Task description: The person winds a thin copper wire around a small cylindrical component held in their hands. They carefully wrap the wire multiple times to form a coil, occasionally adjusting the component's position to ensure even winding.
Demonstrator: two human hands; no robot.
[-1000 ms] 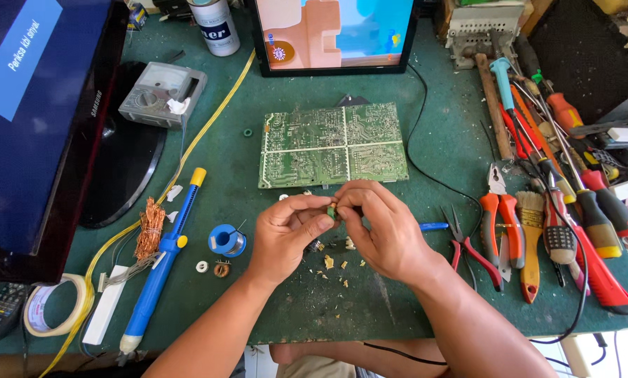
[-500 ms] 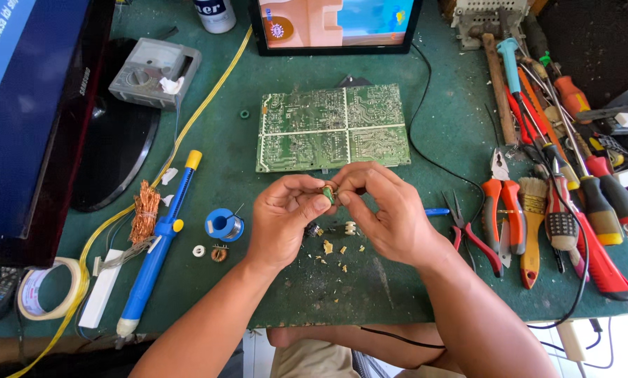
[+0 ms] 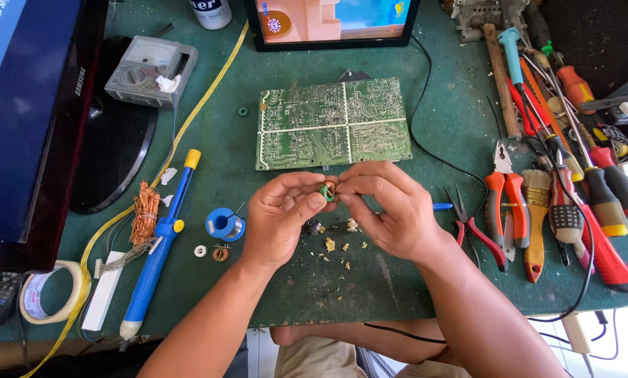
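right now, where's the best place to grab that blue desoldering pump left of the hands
Probably grip the blue desoldering pump around the middle of its long barrel, coming down from above. It lies flat on the green mat, yellow plunger end pointing away and white tip toward the near edge. The solder spool sits close on its right and the copper braid on its left, so pinch across carefully.

The desk [image 3: 426,119] is dark green. The circuit board [image 3: 333,122] is paler green, laced with fine silvery traces. A small green ring [image 3: 326,194] sits between the hands. Blue solder pump [image 3: 161,241] with yellow tip; red-orange pliers [image 3: 504,199].
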